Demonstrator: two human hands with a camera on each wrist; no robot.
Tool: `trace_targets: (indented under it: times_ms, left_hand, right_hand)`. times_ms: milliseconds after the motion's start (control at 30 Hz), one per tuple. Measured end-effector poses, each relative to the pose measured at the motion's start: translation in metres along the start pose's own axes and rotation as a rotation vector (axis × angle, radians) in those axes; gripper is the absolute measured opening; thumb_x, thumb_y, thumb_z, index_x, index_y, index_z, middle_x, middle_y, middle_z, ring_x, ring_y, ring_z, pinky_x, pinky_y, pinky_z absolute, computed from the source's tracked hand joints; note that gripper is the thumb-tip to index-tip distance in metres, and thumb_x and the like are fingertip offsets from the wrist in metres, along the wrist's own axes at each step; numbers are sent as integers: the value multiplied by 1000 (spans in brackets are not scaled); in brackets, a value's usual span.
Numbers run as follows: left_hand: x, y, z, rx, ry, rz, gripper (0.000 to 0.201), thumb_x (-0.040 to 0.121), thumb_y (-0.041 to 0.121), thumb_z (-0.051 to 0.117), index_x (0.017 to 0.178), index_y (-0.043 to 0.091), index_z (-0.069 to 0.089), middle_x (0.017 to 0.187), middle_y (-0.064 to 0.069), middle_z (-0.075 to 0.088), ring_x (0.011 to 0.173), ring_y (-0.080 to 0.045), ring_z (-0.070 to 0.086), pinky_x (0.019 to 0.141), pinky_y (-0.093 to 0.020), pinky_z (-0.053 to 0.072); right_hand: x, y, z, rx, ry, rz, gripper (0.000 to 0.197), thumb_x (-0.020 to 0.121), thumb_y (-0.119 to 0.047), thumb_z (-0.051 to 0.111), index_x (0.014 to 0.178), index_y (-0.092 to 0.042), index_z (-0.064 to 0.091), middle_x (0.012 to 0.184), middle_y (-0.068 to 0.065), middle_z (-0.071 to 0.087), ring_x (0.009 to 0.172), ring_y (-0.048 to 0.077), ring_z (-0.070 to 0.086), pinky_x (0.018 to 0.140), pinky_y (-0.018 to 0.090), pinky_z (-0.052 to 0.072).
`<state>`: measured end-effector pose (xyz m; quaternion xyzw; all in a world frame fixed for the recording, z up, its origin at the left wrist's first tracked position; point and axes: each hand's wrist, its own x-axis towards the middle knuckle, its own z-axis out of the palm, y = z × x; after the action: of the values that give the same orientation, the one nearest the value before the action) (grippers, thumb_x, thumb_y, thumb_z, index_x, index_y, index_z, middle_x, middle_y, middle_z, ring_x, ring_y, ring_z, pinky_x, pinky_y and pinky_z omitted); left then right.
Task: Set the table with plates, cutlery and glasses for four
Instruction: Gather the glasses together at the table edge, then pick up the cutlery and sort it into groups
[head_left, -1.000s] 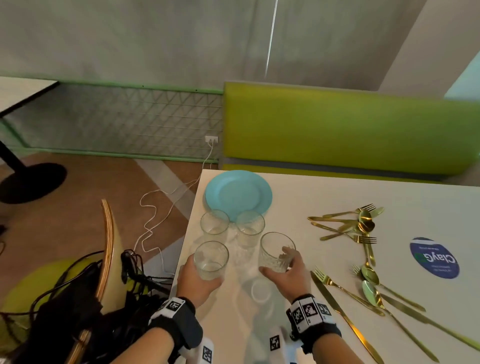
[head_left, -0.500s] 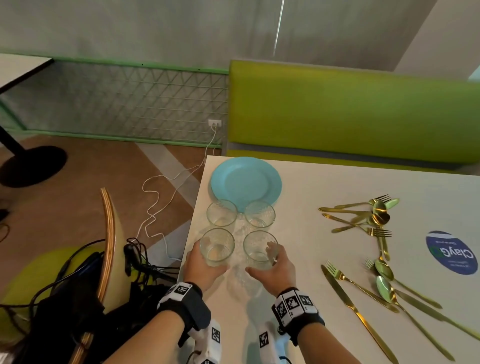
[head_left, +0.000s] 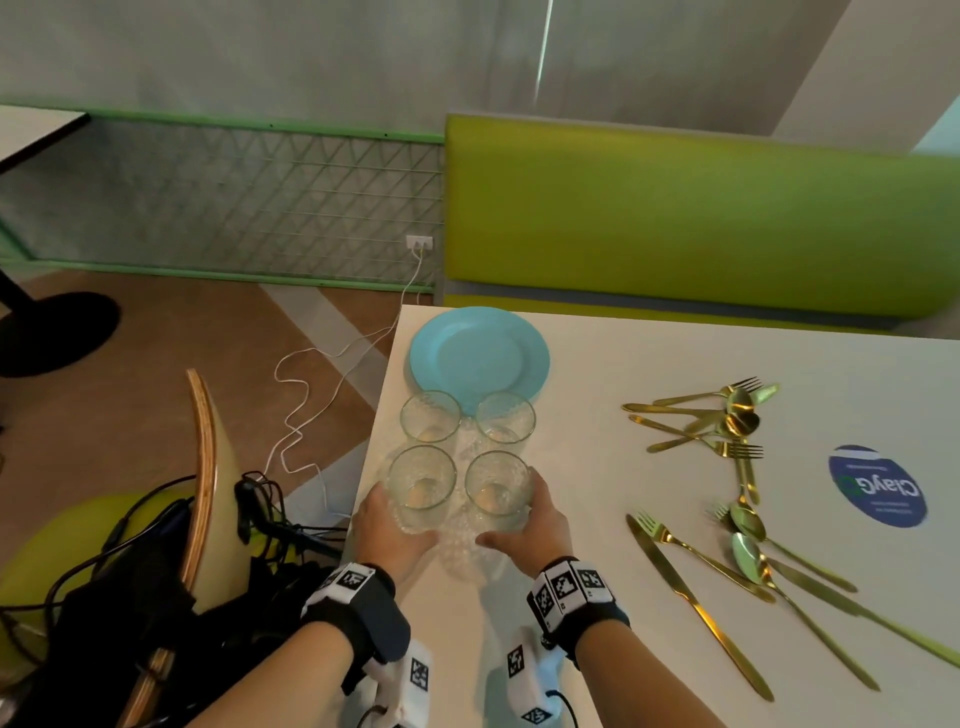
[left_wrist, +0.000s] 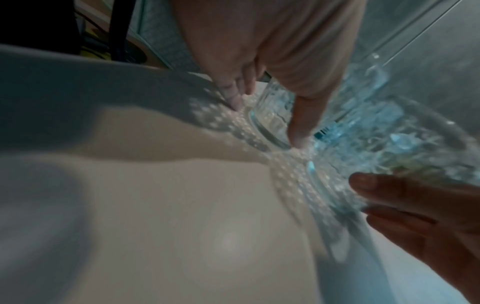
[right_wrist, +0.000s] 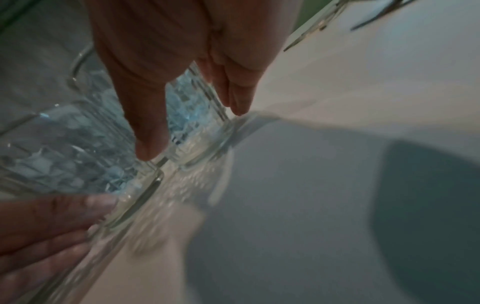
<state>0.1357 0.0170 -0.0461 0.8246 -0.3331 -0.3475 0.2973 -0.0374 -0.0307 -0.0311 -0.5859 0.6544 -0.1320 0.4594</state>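
Note:
Four clear textured glasses stand in a square near the white table's (head_left: 597, 649) left edge. My left hand (head_left: 387, 522) grips the near left glass (head_left: 422, 486), its thumb and fingers round the glass base (left_wrist: 270, 119). My right hand (head_left: 535, 519) grips the near right glass (head_left: 497, 491), which shows between thumb and fingers (right_wrist: 194, 123). Both held glasses rest upright on the table, almost touching. Two more glasses (head_left: 430, 415) (head_left: 505, 418) stand just behind them. A light blue plate (head_left: 479, 354) lies beyond. Gold cutlery (head_left: 722, 421) lies scattered at the right.
A gold knife and fork (head_left: 691, 587) and more spoons and knives (head_left: 763, 551) lie at the near right. A round blue sticker (head_left: 878, 486) marks the table. A green bench (head_left: 675, 218) runs behind. A wooden chair (head_left: 205, 467) with cables stands at the left edge.
My right hand brought its glass left and set it down close beside the left-hand glass. The left hand and its glass barely shifted.

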Motion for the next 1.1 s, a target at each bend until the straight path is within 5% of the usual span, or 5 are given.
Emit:
trace_targets:
  times_ms: [100,200,467,800,1100]
  left_hand:
    - [-20,7,-2,-67,40,-185,56,65,5,77,117,-6,56,113,-15,61,111,-35,57,89,-36,48]
    - [-41,25,12,-144,-44,-221,43,78,7,67,116,-8,55,118,-21,59,113,-36,55,90,-36,44]
    - [-83,125,78,-88,-290,185,11,83,14,64,90,15,55,86,2,56,86,-15,53,74,-20,36]
    - [-69,191,143,19,-381,247,17,85,23,64,99,14,59,92,2,58,91,-17,55,88,-29,47]
    - [-59,216,173,-70,-265,225,15,83,30,67,82,20,56,81,4,60,82,-18,59,81,-29,50]
  right_hand:
    - [-10,6,-21,-58,9,-3,101,71,-20,80,149,-18,17,146,9,40,134,22,41,107,28,36]
    - [-20,21,-56,-124,146,9,72,78,-19,73,140,-15,37,135,8,52,123,20,50,103,28,40]
    - [-30,83,-151,-374,253,186,35,91,-17,53,125,-17,57,128,4,59,118,20,56,100,27,42]
    - [-2,107,-171,-824,14,129,30,96,-10,41,122,-9,55,122,10,60,112,25,59,92,32,50]
    - [25,98,-208,-271,64,82,18,91,-24,56,96,-10,66,94,1,66,87,17,61,83,27,52]
